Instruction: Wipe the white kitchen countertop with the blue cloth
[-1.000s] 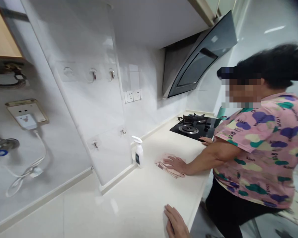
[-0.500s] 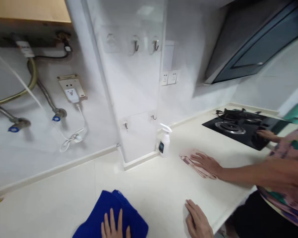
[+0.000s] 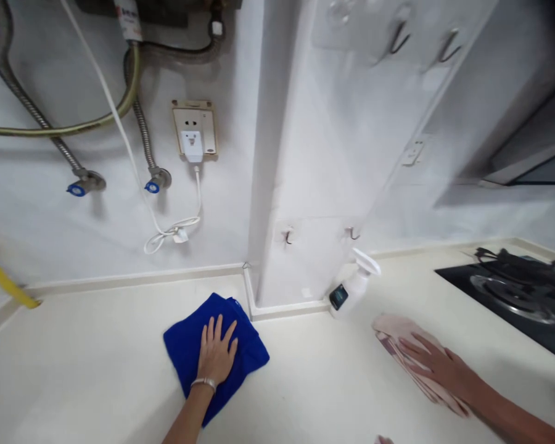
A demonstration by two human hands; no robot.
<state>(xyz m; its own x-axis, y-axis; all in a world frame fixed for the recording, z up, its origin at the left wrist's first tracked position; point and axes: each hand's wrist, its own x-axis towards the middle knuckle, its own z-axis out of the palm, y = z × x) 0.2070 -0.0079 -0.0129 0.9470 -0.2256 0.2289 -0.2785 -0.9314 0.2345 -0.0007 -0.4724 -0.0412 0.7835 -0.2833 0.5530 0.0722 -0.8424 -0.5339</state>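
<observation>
My left hand (image 3: 216, 354) lies flat with spread fingers on a folded blue cloth (image 3: 247, 351), pressing it to the pale countertop (image 3: 97, 364). A light bracelet circles that wrist. Of my right hand (image 3: 383, 439) only a bit of fingertip shows at the bottom edge; the rest is out of frame. To the right, another person's hand (image 3: 439, 364) rests on a pink cloth (image 3: 400, 327) with stripes. A white spray bottle (image 3: 354, 290) stands beside the wall pillar, between the two cloths.
A wall pillar (image 3: 324, 185) with hooks juts out over the counter. Left of it are a socket (image 3: 195, 132) with a plug, a looped white cord (image 3: 166, 234), and valves (image 3: 86, 184) with hoses. A yellow pipe (image 3: 7, 280) enters the counter at left. A black gas hob (image 3: 513, 296) sits at right.
My left hand and the blue cloth are now farther forward, close to the pillar's base. My right hand has almost left the frame. The view has turned left.
</observation>
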